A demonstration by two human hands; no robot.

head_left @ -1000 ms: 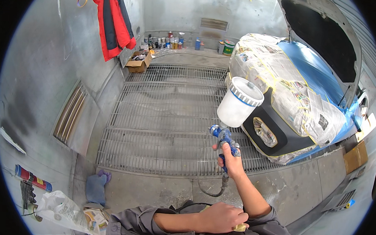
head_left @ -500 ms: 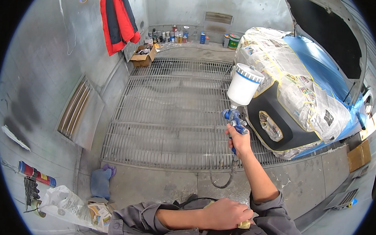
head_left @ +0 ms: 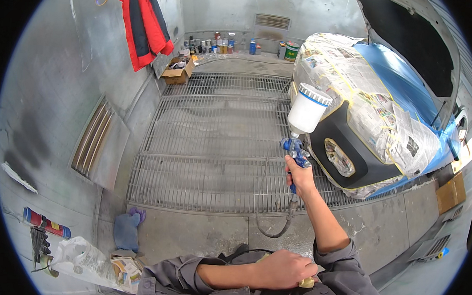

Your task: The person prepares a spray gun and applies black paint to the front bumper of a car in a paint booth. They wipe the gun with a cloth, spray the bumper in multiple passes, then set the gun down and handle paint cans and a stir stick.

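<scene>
My right hand (head_left: 300,176) is closed round the handle of a blue spray gun (head_left: 296,147), held out at arm's length. On top of the gun sits a white paint cup (head_left: 306,112) with a grey lid, tilted slightly. A dark air hose (head_left: 280,235) loops down from the handle. Just right of the gun is a dark grey panel (head_left: 366,149) edged with yellow tape, on a car front masked with newspaper (head_left: 336,67). Across my chest, my left hand (head_left: 286,266) is closed on a crumpled pale yellow wad (head_left: 307,282), mostly hidden by the fingers.
A floor grating (head_left: 209,141) spans the middle. The car's hood (head_left: 412,44) stands raised above blue sheeting (head_left: 392,75). Cans and bottles line the back wall beside a cardboard box (head_left: 178,75). A red and black jacket (head_left: 143,28) hangs at left; another box (head_left: 450,195) stands at right.
The hose loop has swung to the left under the gun. The gun and both hands stay almost where they were; the view has shifted slightly.
</scene>
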